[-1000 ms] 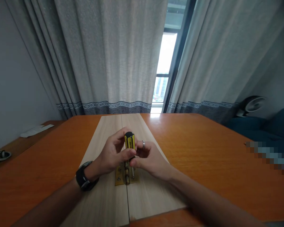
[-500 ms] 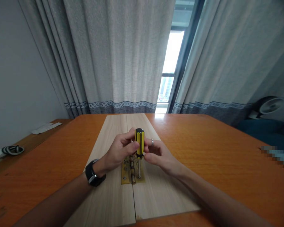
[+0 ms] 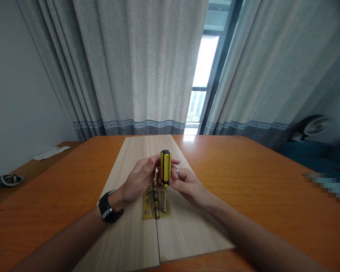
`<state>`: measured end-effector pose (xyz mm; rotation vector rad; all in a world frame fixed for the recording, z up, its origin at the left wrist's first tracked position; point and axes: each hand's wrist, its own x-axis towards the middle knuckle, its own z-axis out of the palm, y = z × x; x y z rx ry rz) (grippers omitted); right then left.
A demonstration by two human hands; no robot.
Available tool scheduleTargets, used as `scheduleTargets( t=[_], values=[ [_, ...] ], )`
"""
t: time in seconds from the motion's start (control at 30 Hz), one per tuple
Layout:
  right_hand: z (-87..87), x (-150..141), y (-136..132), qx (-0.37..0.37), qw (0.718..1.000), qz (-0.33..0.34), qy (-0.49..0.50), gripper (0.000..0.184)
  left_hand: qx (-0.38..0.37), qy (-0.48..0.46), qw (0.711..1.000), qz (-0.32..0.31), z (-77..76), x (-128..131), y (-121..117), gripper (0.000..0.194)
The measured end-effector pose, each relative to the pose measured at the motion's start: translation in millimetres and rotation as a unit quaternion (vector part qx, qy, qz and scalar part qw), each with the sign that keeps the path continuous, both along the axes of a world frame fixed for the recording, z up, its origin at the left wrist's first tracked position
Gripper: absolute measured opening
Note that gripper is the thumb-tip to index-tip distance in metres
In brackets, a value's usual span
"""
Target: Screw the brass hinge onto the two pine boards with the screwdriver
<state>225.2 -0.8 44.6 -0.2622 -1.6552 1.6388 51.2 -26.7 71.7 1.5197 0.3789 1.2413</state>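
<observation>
A yellow-and-black screwdriver stands nearly upright, its tip on a screw in the right leaf of a brass hinge. The hinge lies across the seam between two pale wooden boards, with several screw heads showing on its left leaf. My right hand, a ring on one finger, pinches the lower part of the handle between thumb and fingers. My left hand is around the far side of the handle, its thumb lifted off and its fingers stretched behind the screwdriver, partly hidden by it.
The boards rest on a glossy orange-brown wooden table. Along the left, a side surface holds a coiled cable and a white paper. Grey curtains hang behind the table, and a fan stands at the far right.
My left thumb has come off the screwdriver handle and moved up and left. My right thumb has closed in on the handle. The view has shifted slightly.
</observation>
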Motion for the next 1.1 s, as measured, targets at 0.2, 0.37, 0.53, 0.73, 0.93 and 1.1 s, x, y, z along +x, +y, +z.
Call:
scheduleTargets(
  t=[0.2,0.37,0.53,0.73,0.93,1.1],
  values=[
    [0.8,0,-3,-0.017,0.999,0.039,-0.002,0.03,0.009,0.031,0.999,0.02,-3.1,-5,5,0.05],
    [-1.9,-3,-3,-0.001,1.0,-0.006,0.007,0.033,0.019,0.022,0.999,0.027,2.4,-3,4,0.052],
    [1.6,-4,-3,-0.021,1.0,-0.013,-0.015,0.029,0.011,0.03,0.999,0.014,3.8,-2,-1,0.057],
    [6.4,-3,-3,-0.014,0.998,0.055,0.005,0.036,-0.041,0.042,0.998,-0.005,0.4,-3,0,0.049],
    [6.5,-9,-7,-0.005,0.999,-0.032,0.017,0.038,0.005,-0.007,1.0,0.016,2.3,-1,4,0.047],
    [7.7,-9,-6,-0.014,1.0,-0.022,0.009,0.031,-0.006,-0.016,1.0,-0.001,0.8,-1,2,0.049]
  ],
)
